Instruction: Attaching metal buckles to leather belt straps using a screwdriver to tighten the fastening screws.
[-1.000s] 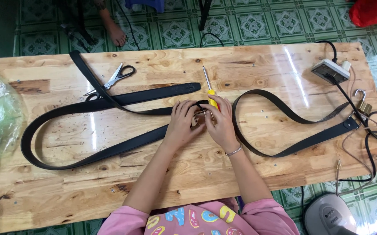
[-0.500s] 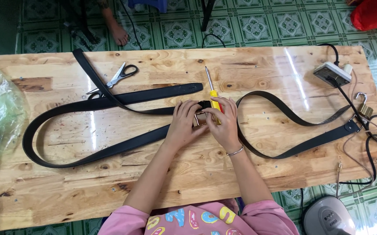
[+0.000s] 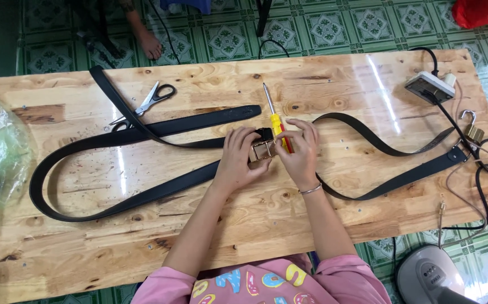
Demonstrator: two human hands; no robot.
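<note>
Gold belt buckle (image 3: 263, 150) mid-tabletop, gripped by left hand (image 3: 237, 157) and right hand (image 3: 299, 153), is apparently being fitted to the black belt (image 3: 142, 197); steady alignment matters.

We are seeing the buckle (image 3: 263, 150) lying mid-surface (image 3: 210, 236) between our hands, the screwdriver (image 3: 275, 118) just behind it, scissors (image 3: 148, 104) farther left, the padlock (image 3: 472, 130) far right.

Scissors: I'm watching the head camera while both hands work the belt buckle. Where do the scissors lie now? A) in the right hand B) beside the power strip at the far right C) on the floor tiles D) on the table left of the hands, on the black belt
D: the scissors lie on the wooden table, over the black belt, left of both hands, which are at the gold buckle.
</note>
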